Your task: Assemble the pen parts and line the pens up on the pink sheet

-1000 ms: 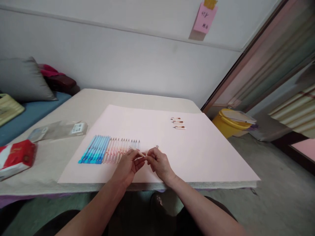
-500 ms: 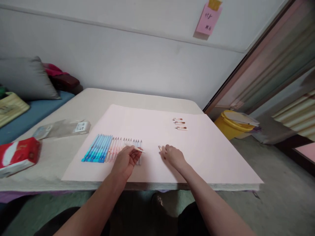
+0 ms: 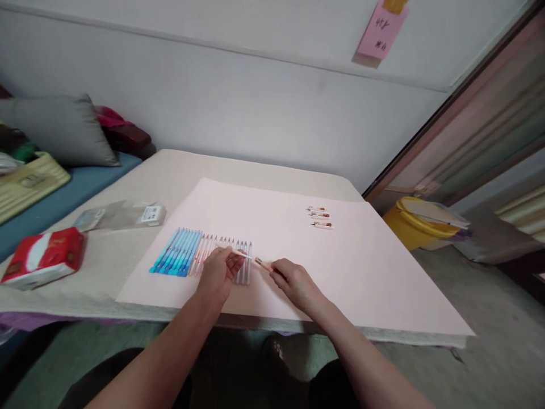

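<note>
My left hand (image 3: 218, 272) pinches a slender white pen (image 3: 239, 252), its thin tip pointing right. My right hand (image 3: 296, 281) grips a short tan stick-like piece (image 3: 264, 264) with a reddish-brown end, perhaps a pen cap. Its end points at the pen tip, with a small gap between them. Beneath and beside my left hand lies a neat row of pens: blue ones (image 3: 176, 253) on the left, pink-and-white ones (image 3: 208, 241) in the middle, pale clear ones (image 3: 243, 276) on the right. My left hand partly covers the row.
Several short pieces with dark tips and brown ends (image 3: 321, 216) lie on the pink sheet (image 3: 361, 272). A clear plastic bag (image 3: 123, 216) and a red tissue pack (image 3: 46, 257) are at left. A yellow bin (image 3: 411, 227) stands right of the table.
My right hand has lifted the short tan piece and moved it left, close to the pen tip. My left hand keeps its hold on the pen. The view has shifted slightly.
</note>
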{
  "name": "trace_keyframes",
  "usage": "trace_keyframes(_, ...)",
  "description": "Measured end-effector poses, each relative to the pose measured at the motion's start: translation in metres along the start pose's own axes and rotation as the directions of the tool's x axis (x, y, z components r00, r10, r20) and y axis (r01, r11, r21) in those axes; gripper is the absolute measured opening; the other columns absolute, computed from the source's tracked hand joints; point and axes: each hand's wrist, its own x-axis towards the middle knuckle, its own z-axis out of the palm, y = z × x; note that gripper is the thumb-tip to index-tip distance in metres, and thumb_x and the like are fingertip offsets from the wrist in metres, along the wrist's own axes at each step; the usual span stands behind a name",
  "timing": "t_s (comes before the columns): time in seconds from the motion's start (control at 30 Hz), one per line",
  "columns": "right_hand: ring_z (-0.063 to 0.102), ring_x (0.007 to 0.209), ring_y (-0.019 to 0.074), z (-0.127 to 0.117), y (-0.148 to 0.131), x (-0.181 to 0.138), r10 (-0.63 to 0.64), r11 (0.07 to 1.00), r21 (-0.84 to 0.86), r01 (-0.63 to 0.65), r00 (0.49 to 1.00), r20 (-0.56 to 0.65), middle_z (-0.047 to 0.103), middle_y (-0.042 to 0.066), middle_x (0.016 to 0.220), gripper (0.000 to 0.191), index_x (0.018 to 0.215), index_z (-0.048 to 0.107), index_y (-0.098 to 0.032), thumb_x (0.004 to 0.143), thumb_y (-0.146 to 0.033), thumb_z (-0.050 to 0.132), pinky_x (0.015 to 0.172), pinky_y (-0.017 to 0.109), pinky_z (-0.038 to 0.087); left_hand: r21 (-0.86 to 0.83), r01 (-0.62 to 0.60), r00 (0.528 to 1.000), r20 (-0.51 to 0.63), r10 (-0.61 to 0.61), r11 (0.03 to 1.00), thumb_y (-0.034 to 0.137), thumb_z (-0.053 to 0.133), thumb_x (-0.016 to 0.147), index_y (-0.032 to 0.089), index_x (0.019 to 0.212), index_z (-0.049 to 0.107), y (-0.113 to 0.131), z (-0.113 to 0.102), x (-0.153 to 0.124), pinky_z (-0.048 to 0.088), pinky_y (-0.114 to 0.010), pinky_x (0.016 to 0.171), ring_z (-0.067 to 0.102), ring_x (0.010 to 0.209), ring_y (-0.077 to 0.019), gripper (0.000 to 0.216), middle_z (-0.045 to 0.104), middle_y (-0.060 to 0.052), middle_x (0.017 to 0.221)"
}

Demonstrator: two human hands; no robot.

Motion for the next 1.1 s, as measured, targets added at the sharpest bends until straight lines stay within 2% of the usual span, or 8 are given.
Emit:
trace_keyframes(0.3,0.054,0.075,0.0129,0.003,0.003,-0.002,-0.05,0.998,-0.037,0.05,0.999,-0.017,0.056,0.003,0.081,0.014,0.081,0.056,-0.018,0.09,-0.02,0.046,0.066,0.024,0.039,0.069,-0.011,1.0,0.03,0.009,0.998,0.015,0.061,0.073,0.015,0.066,0.051,0.0,0.006,-0.008,0.05,-0.022,0.059,0.059,0.057,-0.0094,0.013,0.065,-0.005,0.066)
trace_keyframes(0.8,0.052,0.068,0.0124,0.012,-0.016,-0.001,0.029,0.997,-0.061,-0.036,0.992,-0.12,0.054,0.003,0.074,0.016,0.074,0.059,-0.018,0.085,-0.016,0.048,0.061,0.022,0.036,0.25,-0.055,0.998,0.05,0.044,0.967,0.032,0.065,0.07,0.016,0.073,0.056,-0.013,0.005,-0.013,0.044,-0.024,0.063,0.06,0.067,-0.0104,0.019,0.068,-0.004,0.08)
trace_keyframes(1.0,0.053,0.068,0.0127,0.009,-0.015,-0.001,0.029,0.999,-0.023,-0.033,0.989,-0.145,0.056,0.003,0.072,0.017,0.076,0.064,-0.018,0.084,-0.015,0.049,0.061,0.022,0.037,0.278,-0.063,0.995,0.097,0.037,0.959,0.035,0.064,0.071,0.017,0.073,0.056,-0.015,0.006,-0.016,0.044,-0.026,0.067,0.061,0.07,-0.012,0.02,0.067,-0.003,0.077)
trace_keyframes(1.1,0.053,0.066,0.0127,0.007,-0.014,-0.001,0.063,0.997,0.06,-0.055,0.988,-0.142,0.057,0.003,0.07,0.016,0.072,0.065,-0.017,0.082,-0.015,0.051,0.06,0.023,0.037,0.308,-0.089,0.989,0.14,0.048,0.947,0.037,0.063,0.073,0.016,0.074,0.057,-0.017,0.004,-0.016,0.044,-0.026,0.069,0.062,0.075,-0.0135,0.021,0.067,-0.005,0.081)
